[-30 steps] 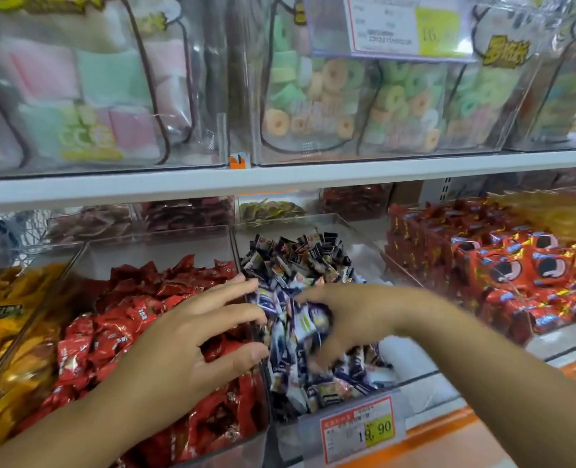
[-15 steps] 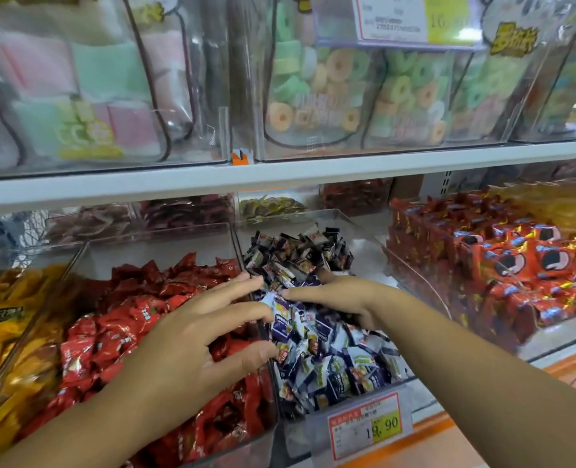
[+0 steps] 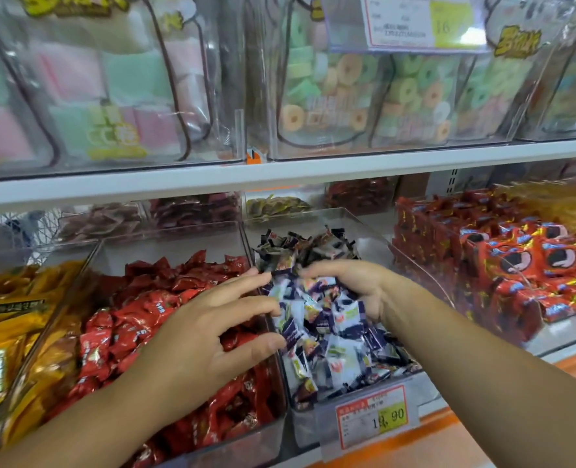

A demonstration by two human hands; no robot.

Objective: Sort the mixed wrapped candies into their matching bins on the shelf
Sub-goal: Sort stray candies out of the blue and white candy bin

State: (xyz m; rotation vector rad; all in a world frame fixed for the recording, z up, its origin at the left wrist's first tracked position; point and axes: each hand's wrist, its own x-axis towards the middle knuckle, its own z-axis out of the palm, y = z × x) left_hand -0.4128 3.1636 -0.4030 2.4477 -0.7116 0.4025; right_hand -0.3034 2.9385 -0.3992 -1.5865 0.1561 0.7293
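Left hand (image 3: 208,319) spread over red candies (image 3: 137,298), right hand (image 3: 354,285) cupping glossy white-and-purple wrapped candies (image 3: 327,336)

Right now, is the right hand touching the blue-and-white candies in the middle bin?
Touching. The head view shows the right hand curled into the blue-and-white candies, wrappers pressed against its palm.
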